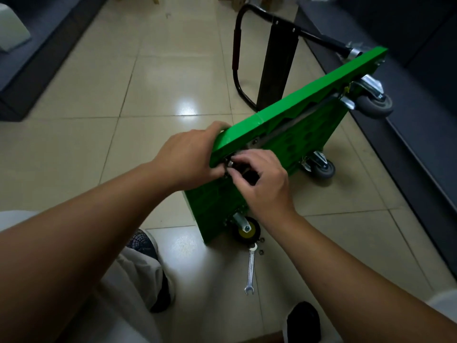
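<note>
Your left hand (188, 159) grips the near top corner of the green cart (284, 112), with its fingers curled over the far side of the edge. The cart stands tipped on its long side in the middle of the floor (148, 82), its ribbed underside facing right.

Your right hand (262, 179) is just beside the left, under that same corner. Its fingers (241, 159) are closed in a pinch on a small shiny metal part (230, 164) against the underside; it is too small and blurred to tell what kind of part it is.

Low at the near end, a black wheel with a yellow hub (244, 230) touches the floor. Two grey wheels (374, 105) sit at the far end of the underside. The black handle (237, 45) lies folded out on the floor beyond the cart.

A wrench (251, 268) lies on the floor just near the yellow-hubbed wheel, with a few loose nuts (260, 252) beside its far end.

The floor is glossy beige tile with thin dark joints, and it reflects a ceiling light. A dark sofa (37, 58) runs along the left with a white cushion (12, 28) on it, and more dark furniture (408, 120) lines the right.
</note>
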`<state>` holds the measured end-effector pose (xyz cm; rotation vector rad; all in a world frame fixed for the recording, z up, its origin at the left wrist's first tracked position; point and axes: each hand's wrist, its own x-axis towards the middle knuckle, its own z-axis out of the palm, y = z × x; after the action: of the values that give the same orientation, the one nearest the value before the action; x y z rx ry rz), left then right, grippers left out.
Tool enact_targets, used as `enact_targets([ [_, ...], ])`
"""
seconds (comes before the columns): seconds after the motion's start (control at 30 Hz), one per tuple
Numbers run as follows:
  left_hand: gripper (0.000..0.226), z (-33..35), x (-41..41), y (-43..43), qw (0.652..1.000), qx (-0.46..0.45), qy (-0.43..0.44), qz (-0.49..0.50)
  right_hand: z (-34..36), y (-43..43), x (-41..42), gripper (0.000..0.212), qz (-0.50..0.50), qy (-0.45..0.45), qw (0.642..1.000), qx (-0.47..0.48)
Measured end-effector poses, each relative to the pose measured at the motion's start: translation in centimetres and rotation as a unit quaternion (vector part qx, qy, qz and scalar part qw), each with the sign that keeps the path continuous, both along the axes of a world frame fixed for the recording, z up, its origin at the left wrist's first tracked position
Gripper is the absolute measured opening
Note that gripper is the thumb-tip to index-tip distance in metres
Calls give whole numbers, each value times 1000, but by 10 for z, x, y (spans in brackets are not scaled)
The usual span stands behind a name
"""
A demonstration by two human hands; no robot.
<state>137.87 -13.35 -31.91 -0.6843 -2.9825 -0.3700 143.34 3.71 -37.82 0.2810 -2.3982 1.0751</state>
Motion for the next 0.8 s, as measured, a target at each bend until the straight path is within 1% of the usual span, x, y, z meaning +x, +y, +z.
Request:
enact_targets([
  [0.07, 79, -1, -1, 0, 1000, 4, -3, -3, -5, -4, -2, 18, -30, 12, 999, 22],
  [0.2, 81, -1, -3, -2, 999, 30, -29, -10, -10, -8, -6, 19, -59, 5, 998, 18],
  [0.47, 80, 0, -5, -3, 998, 40, -44, -30, -8, -11, -3, 15, -48, 29, 998, -9],
  [0.6, 81, 2, -4, -3, 997, 46, -51, -32, -7, -13, -3, 13, -34, 21, 999, -29],
  [0.8, 84, 1, -2, -1, 999, 33, -26, -20, -7, -16, -3, 9, -43, 40, 998, 20],
])
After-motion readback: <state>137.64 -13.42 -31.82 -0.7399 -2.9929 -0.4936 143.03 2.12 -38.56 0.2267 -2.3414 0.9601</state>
